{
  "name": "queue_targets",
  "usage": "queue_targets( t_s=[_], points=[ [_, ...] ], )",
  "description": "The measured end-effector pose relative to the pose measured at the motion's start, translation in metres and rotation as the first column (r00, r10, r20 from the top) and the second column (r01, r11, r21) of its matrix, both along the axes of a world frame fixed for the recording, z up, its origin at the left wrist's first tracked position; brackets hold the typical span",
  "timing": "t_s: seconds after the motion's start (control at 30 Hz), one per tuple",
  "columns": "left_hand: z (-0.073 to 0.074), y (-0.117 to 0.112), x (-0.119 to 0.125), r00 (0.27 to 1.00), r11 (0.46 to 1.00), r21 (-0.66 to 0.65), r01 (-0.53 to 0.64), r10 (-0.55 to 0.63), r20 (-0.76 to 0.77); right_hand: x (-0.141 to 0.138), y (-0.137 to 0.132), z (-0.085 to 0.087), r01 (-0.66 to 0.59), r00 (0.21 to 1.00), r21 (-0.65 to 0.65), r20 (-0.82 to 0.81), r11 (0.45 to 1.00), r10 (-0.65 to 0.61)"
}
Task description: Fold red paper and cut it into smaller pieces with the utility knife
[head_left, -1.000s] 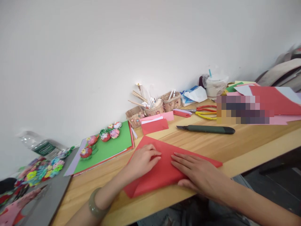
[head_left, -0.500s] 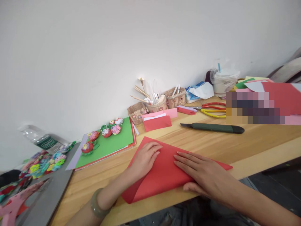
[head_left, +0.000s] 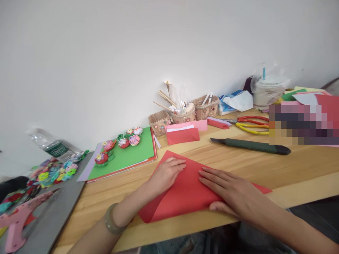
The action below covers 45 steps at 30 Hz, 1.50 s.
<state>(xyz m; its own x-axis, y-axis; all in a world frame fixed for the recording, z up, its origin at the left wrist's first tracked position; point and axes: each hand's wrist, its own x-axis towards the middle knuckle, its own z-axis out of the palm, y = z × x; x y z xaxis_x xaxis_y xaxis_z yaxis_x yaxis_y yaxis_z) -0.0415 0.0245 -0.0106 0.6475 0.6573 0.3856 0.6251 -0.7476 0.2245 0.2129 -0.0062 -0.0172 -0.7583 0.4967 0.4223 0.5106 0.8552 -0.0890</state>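
A folded sheet of red paper [head_left: 182, 197] lies near the front edge of the wooden table [head_left: 233, 158]. My left hand [head_left: 167, 173] lies on its upper left part, fingers stretched and pressed flat on the paper. My right hand [head_left: 230, 192] lies flat on the right part, fingers spread and pointing left, thumb at the paper's near edge. Neither hand grips anything. A jade-green bangle [head_left: 112, 220] is on my left wrist.
A green utility knife [head_left: 254, 146] lies beyond the paper. Red and yellow scissors [head_left: 250, 124], small baskets of sticks and pens [head_left: 182, 113], folded red and pink papers [head_left: 182, 133], a green sheet with paper flowers [head_left: 124, 155], a cup [head_left: 267, 91] and a pink glue gun [head_left: 18, 220] are around.
The view has shifted slightly, so everything sits a little further right. Both hands stay flat on the red paper, the left fingers sliding slightly outward along it.
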Motion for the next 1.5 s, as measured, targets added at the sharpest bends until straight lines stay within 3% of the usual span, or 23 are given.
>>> queue_targets(
  t_s=[0.4,0.7,0.97,1.1,1.27,1.4,1.5],
  points=[
    [0.0,0.001,0.0,0.998,0.998,0.058,0.031,-0.028,-0.062,0.0,0.0,0.0,0.014,1.0,-0.024,0.019,1.0,-0.013],
    [0.0,0.0,0.001,0.996,0.999,-0.019,0.029,-0.031,-0.085,-0.001,-0.004,0.002,0.006,1.0,-0.079,0.008,0.997,-0.006],
    [-0.002,-0.004,-0.004,0.987,0.999,0.032,0.028,-0.022,-0.162,0.002,-0.018,0.03,0.032,0.987,-0.323,0.161,0.946,0.021],
    [-0.005,-0.005,-0.005,0.985,0.996,0.083,0.032,-0.018,-0.169,0.007,-0.021,0.034,0.043,0.98,-0.375,0.198,0.926,0.034],
    [-0.003,-0.004,-0.005,0.979,0.994,0.1,0.05,-0.029,-0.202,0.019,-0.027,0.017,0.049,0.979,-0.271,0.205,0.961,0.008],
    [-0.003,-0.002,-0.007,0.979,0.989,0.124,0.077,-0.052,-0.198,0.033,-0.042,0.0,0.103,0.979,-0.024,0.182,0.994,-0.097],
    [-0.004,0.0,-0.009,0.978,0.985,0.141,0.1,-0.072,-0.193,0.041,-0.057,-0.005,0.174,0.962,0.157,0.183,0.972,-0.201]
  ],
)
